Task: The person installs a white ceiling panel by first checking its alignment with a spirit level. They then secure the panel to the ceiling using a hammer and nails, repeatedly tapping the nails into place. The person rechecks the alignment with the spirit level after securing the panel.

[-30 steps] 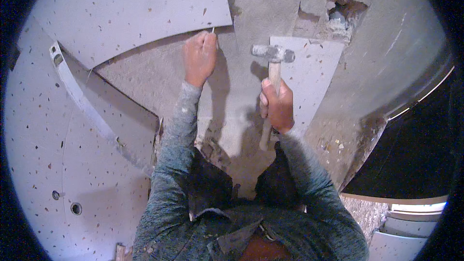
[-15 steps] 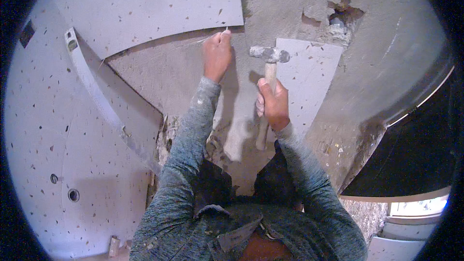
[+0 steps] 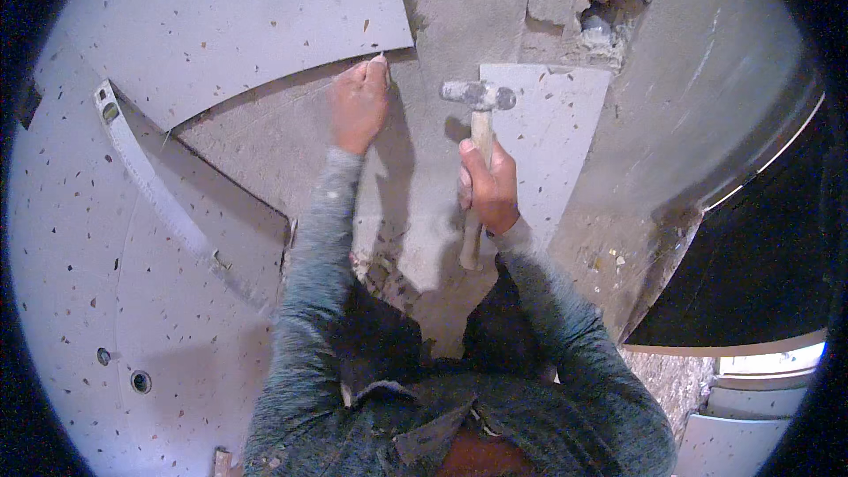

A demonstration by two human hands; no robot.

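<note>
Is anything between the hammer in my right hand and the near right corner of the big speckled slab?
Nothing visible: only bare rough surface shows between the hammer and the corner of the speckled slab. The left hand is left of that path, fingertips close to the slab's edge.

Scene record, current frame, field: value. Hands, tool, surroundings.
left hand: closed, fingertips at lower edge of upper speckled slab; anything pinched too small to identify
right hand: gripping hammer by its wooden handle
level: on left speckled slab
smaller slab: right of hammer
broken hole: upper right
</note>
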